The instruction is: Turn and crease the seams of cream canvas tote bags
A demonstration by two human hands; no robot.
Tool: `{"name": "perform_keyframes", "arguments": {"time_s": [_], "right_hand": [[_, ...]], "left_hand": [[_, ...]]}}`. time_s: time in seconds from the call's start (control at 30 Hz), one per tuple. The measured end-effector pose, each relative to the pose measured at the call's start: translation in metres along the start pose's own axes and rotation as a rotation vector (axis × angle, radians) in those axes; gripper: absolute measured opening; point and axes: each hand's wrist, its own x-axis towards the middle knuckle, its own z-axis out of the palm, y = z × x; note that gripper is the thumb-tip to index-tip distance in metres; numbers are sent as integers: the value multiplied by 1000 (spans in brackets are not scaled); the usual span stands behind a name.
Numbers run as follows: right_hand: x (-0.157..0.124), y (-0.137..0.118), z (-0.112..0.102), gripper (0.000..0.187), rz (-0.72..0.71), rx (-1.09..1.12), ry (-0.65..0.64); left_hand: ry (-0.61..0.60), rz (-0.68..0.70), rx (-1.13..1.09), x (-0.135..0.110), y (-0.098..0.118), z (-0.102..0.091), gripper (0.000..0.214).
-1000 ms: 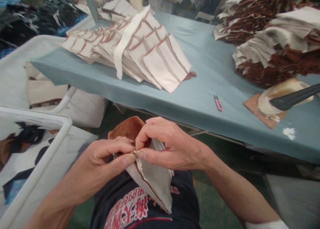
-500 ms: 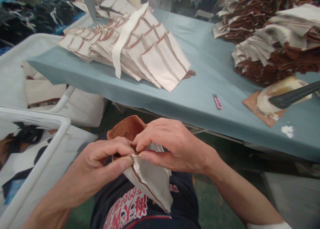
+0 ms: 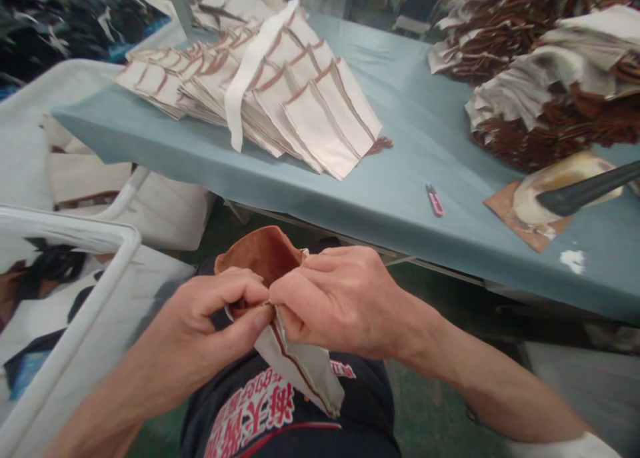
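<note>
Left hand (image 3: 220, 311) and right hand (image 3: 330, 298) are both pinching a cloth pouch's (image 3: 305, 368) rim, apparently turning it out; this needs a steady grip.

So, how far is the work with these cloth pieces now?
Looks done: the flat, fanned stack of cream pieces on the table. In hand: one cream-and-brown piece, pinched at its edge by the left hand and right hand over the lap. Probably left: the big loose heaps on the table's far right.
</note>
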Motion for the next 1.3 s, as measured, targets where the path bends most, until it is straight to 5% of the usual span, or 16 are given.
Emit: {"name": "perform_keyframes", "arguments": {"time_s": [0.27,0.47,0.57,0.73,0.83,1.0,1.17,1.3], "right_hand": [[-12,4,20,13,171,294,-132],[1,36,12,9,477,415,-159],[7,38,-4,13,498,608,-173],[9,18,-12,25,381,880,-101],[7,16,2,32,332,841,-223],[-2,21,25,14,196,676,-261],[12,9,19,7,259,446,-524],[23,7,18,10,320,370,-648]], "left_hand": [[-64,-102,-82,-13,-14,17,29],[-171,193,23,-26,-1,50,22],[3,162,103,-20,2,41,28],[94,191,134,-10,-7,15,30],[126,203,184,-10,-6,9,30],[144,250,334,-14,-7,5,30],[219,321,474,-15,-17,4,31],[146,254,404,-13,-17,-2,30]]}}
